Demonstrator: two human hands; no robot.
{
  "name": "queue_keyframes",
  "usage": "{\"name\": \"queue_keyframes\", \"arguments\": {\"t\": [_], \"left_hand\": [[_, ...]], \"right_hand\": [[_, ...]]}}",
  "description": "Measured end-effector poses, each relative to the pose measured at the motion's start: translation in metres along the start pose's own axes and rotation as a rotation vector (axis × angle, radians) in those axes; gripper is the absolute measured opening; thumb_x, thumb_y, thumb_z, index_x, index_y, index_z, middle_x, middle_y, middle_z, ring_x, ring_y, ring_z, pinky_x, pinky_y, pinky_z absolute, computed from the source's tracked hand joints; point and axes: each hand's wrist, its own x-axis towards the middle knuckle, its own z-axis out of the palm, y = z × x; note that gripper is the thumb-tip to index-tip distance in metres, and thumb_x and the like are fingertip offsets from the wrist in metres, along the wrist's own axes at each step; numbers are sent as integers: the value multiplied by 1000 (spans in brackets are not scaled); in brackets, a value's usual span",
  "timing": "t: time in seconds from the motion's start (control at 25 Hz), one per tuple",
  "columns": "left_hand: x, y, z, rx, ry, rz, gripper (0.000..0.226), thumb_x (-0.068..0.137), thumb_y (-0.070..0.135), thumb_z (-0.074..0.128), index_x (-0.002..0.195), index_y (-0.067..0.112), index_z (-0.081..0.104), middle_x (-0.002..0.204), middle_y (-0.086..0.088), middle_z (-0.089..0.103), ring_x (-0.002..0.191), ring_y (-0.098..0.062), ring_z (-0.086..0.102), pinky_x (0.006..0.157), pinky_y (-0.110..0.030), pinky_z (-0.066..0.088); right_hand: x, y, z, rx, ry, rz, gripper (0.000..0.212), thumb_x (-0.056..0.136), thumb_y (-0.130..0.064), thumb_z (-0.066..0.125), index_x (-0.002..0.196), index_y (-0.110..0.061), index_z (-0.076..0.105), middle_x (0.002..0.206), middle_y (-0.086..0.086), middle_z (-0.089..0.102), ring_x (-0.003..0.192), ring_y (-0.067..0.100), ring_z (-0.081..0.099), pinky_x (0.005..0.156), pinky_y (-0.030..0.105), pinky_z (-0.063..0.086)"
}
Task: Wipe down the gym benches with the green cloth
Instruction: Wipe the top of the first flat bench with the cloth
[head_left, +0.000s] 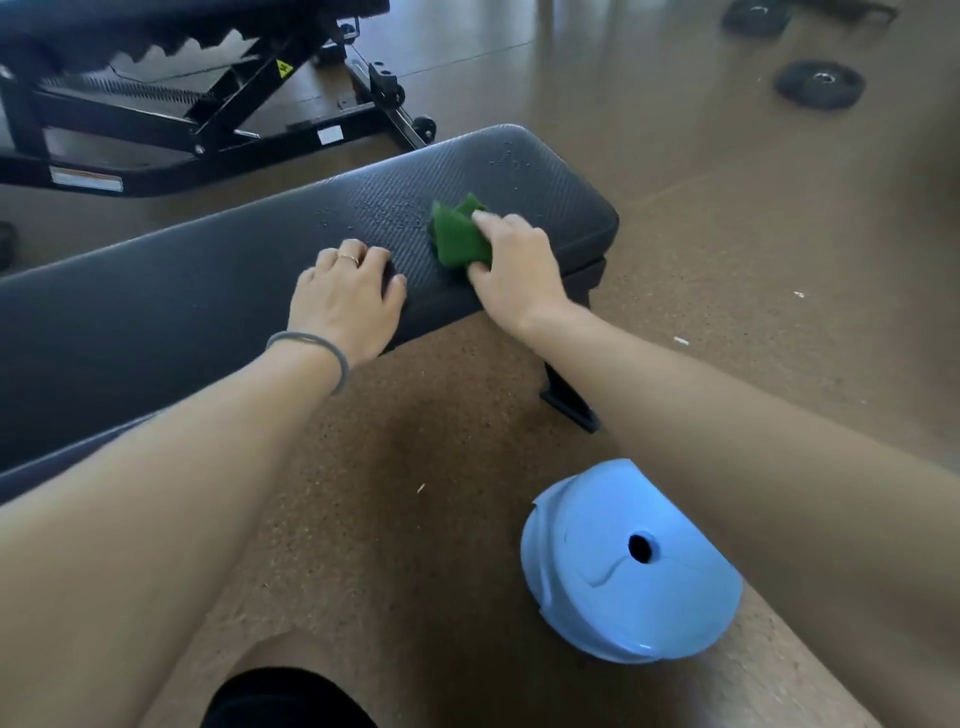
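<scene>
A flat bench (208, 312) runs from lower left to upper right across the floor (727, 234). On its top near the right end lies the cloth (457, 236) under the right hand (514, 270), with the left hand (345, 296) just to its left. Behind stands a second bench (182, 104). A lid-like plastic thing (623, 566) lies on the floor in front; two weight plates (820, 83) lie far right behind.
</scene>
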Motion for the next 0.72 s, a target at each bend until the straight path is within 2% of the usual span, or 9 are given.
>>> {"name": "queue_keyframes", "arguments": {"t": [0.12, 0.2, 0.32, 0.56, 0.72], "left_hand": [[6, -12, 12, 64, 95, 69, 40, 105, 44, 38, 128, 15, 56, 131, -13, 55, 120, -39, 50, 96, -52, 42], [9, -17, 16, 88, 142, 100, 37, 105, 44, 38, 123, 17, 55, 127, -10, 56, 115, -36, 50, 93, -50, 42], [8, -17, 23, 87, 153, 93, 37, 104, 44, 35, 121, 18, 54, 127, -9, 54, 116, -33, 50, 96, -48, 42], [9, -19, 23, 102, 118, 78, 38, 105, 43, 35, 126, 17, 52, 132, -10, 52, 122, -34, 48, 100, -49, 41], [7, -19, 25, 118, 111, 84, 40, 104, 43, 34, 129, 16, 50, 134, -11, 51, 124, -35, 47, 101, -50, 41]], "right_hand": [[-5, 6, 28, -283, 97, -186, 51, 100, -39, 55, 145, -14, 58, 138, 5, 65, 116, 34, 51, 102, 43, 35], [-5, 8, 31, -366, 90, -254, 54, 105, -46, 41, 148, -17, 56, 148, 4, 59, 130, 33, 47, 114, 45, 29], [6, 3, 30, -342, -71, -229, 54, 109, -43, 27, 156, -21, 44, 164, 4, 39, 155, 25, 27, 128, 42, 14], [65, -8, 29, -353, -271, -173, 55, 111, -40, 19, 164, -25, 21, 173, 0, 12, 160, 17, 7, 129, 39, 6], [88, -16, 27, -337, -336, -103, 56, 111, -41, 17, 165, -28, 15, 174, -2, 4, 160, 16, 2, 129, 38, 2]]}}
